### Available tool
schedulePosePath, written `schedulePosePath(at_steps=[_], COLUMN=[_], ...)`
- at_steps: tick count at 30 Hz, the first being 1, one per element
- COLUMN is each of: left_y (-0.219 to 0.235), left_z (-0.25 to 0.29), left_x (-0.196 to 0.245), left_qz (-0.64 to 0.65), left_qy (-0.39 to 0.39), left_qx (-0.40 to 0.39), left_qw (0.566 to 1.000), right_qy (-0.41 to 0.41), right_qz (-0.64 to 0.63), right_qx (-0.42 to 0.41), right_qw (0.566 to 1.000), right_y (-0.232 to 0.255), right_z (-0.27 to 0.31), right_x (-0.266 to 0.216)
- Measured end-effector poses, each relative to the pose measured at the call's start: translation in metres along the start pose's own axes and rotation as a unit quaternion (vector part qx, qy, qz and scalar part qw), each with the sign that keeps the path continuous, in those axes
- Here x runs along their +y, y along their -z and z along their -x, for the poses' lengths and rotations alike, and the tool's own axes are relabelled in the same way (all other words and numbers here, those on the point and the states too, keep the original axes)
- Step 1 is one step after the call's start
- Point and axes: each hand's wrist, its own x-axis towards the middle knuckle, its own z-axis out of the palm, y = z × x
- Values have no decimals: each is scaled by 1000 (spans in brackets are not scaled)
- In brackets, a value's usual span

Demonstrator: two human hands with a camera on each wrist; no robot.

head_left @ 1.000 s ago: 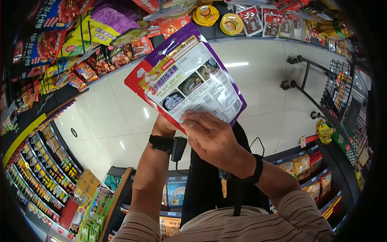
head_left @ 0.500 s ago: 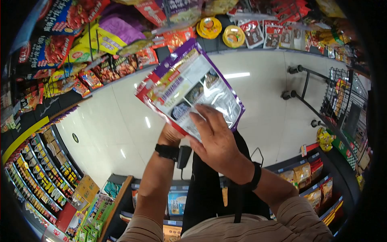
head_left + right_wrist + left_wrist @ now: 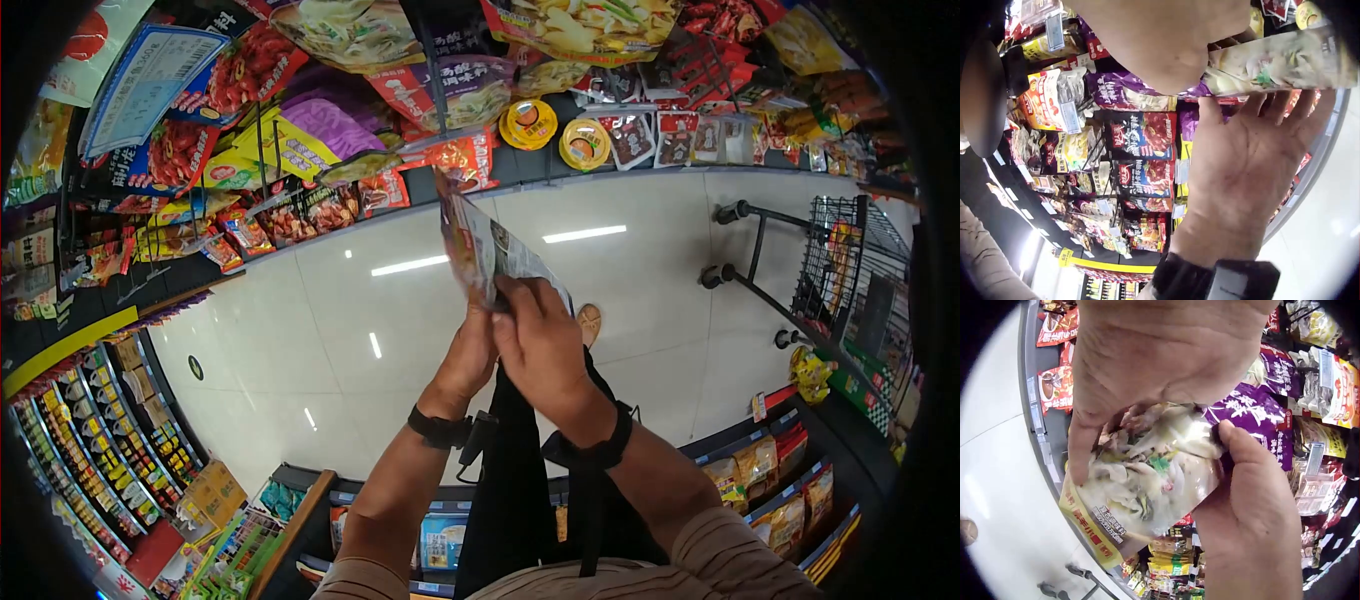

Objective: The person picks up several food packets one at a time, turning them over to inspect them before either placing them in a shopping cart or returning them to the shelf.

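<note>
A flat food pouch is between both hands, turned nearly edge-on to the head view. Its front, seen in the left wrist view, carries a picture of pale fish slices with greens, a purple top and a yellow edge strip. My left hand grips the pouch near its lower left side. In the right wrist view, the left fingers lie behind it. On the pouch's other side, my right hand pinches the lower part, its thumb toward me. The right thumb presses the purple area in the left wrist view.
Hanging pouches and small packets fill the shelf ahead. Round yellow tubs sit at its front edge. A wire cart stands to the right on the pale tiled floor. Behind me and at left are more stocked shelves.
The pouch has turned from its printed back facing up to nearly edge-on, and has come lower. The right hand has slid from its face to its edge; more of the shelf ahead shows.
</note>
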Motion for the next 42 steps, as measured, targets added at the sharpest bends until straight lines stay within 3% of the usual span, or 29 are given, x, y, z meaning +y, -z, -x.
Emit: schedulePosePath(at_steps=[2, 3, 6, 8, 10, 13, 17, 19, 22, 26, 29, 33, 42], left_y=[-14, -21, 5, 21, 30, 28, 41, 48, 52, 51, 49, 48, 52], left_z=[3, 4, 1, -2, -5, -19, -51, -69, -87, -93, -98, -104, -113], left_x=[18, 25, 30, 40, 51, 64, 73, 72, 85, 113, 122, 127, 138], left_qz=[-23, -45, -112, -210, -235, -212, -192, -180, -143, -212, -208, -187, -219], left_qy=[18, -14, -47, -113, -142, -150, -102, -86, -128, -145, -205, -246, -256], left_qx=[18, 38, 91, 186, 195, 116, 122, 138, 147, 189, 156, 149, 172], left_qw=[999, 998, 988, 953, 942, 959, 969, 970, 970, 948, 944, 939, 925], right_qy=[-6, -18, -83, -154, -178, -205, -282, -267, -248, -224, -227, -220, -209], right_qz=[-43, -17, -147, -308, -331, -364, -361, -377, -385, -383, -393, -388, -401], right_qx=[1, 23, -26, -72, -104, -142, -135, -126, -104, -95, -112, -107, -91], right_qw=[999, 999, 985, 936, 921, 897, 879, 878, 883, 891, 884, 888, 887], right_y=[0, 7, 18, 27, 34, 34, 23, 11, 1, -6, -5, -7, -8], right_z=[-5, -8, -15, -20, -28, -38, -57, -69, -94, -129, -145, -153, -164], right_x=[15, 14, 48, 58, 62, 67, 87, 99, 108, 113, 110, 110, 102])
